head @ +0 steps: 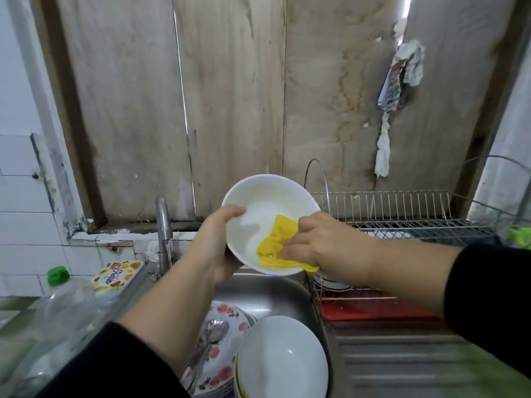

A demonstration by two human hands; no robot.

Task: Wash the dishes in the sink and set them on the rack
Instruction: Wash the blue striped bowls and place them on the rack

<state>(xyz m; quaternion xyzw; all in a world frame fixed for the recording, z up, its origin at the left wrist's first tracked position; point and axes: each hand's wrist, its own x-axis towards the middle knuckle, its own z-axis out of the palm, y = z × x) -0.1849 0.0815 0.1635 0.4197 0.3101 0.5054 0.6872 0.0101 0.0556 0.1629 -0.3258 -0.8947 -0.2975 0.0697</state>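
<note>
The left hand [214,242] has its grip clamped on the rim of the white bowl [270,222], thumb inside, tipping it up above the sink [273,291]. The right hand [313,242] pinches a soft yellow cloth [277,244] against the inside of the bowl. To wash well, I think the cloth should rub round and round, up to the rim, while the left hand holds firm, as a smooth wet bowl slips. Down in the sink wait more round white bowls [283,360], a flowery plate [222,340] and a shiny spoon [212,333]. The wire rack [402,222] stands just right of the sink.
</note>
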